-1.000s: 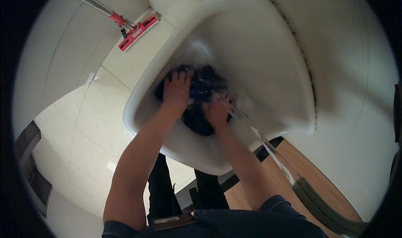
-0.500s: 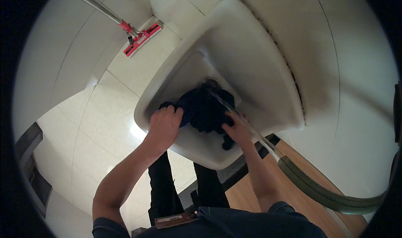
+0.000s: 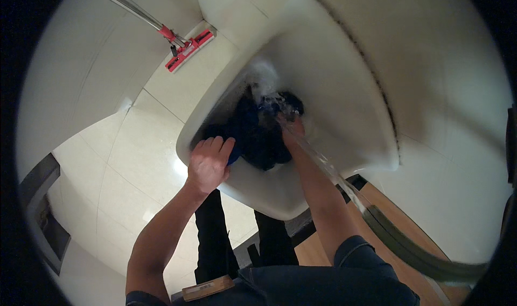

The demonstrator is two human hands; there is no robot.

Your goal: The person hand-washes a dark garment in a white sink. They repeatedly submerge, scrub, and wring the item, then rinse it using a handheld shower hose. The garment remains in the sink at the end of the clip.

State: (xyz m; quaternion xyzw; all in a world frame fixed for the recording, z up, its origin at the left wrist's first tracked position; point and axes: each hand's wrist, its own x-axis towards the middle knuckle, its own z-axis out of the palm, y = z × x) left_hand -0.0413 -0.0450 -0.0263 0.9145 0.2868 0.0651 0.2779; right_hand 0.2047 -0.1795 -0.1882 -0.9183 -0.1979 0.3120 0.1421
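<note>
A soaked dark blue cloth lies bunched in the white basin. At the basin's left rim, my left hand is closed on one end of the cloth, fingers curled over it. Deeper inside, my right hand grips the cloth's right part, its fingertips partly hidden by water and fabric. A stream of water shoots from a green hose at the right, passes over my right hand and splashes on the cloth and the basin's far wall.
A red-headed mop with a metal pole stands on the pale tiled floor at the far left. White wall tiles rise behind the basin. Wood-toned flooring and a dark edge strip lie below it.
My right hand has moved forward and deeper into the basin, taking the cloth's right part with it. Water now splashes widely off the cloth. My left hand stays near the left rim.
</note>
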